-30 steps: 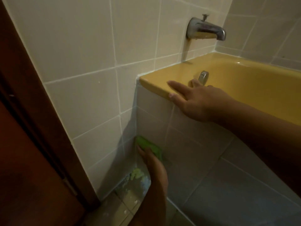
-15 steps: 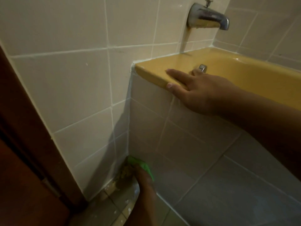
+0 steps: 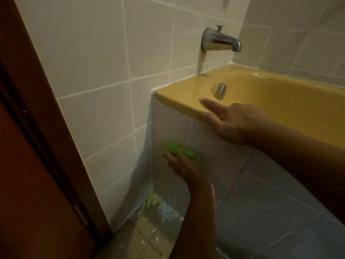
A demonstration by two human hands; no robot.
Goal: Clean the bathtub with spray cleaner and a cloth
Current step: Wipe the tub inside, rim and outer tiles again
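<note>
Right hand (image 3: 235, 124) open on the bathtub (image 3: 179, 98) rim, left hand (image 3: 181, 165) clutches a green cloth (image 3: 182, 149) against the tiles (image 3: 270, 193) below; residue (image 3: 158, 202) beneath suggests wiping is unfinished.

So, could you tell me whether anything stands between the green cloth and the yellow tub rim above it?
Nothing visible does. The left hand holds the green cloth against the tiled panel; bare tile runs up to the rim. The right hand rests on it further right.
</note>
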